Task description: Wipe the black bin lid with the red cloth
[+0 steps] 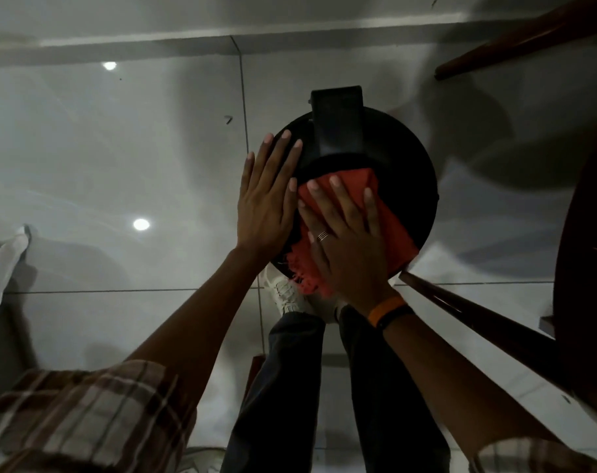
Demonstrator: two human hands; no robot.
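A round black bin lid (404,172) sits on a bin on the tiled floor, with a rectangular black hinge block (338,121) at its far side. The red cloth (397,230) lies spread on the near half of the lid, its frayed edge hanging over the rim. My right hand (348,240) presses flat on the cloth, fingers spread. My left hand (268,196) lies flat against the lid's left rim, fingers straight and together, holding nothing.
Glossy grey floor tiles (119,148) surround the bin. A dark wooden table edge (583,268) and its legs (478,319) stand close on the right. Another wooden leg (515,39) is at the top right. A white cloth (0,268) hangs at the left. My shoe (287,295) is under the bin.
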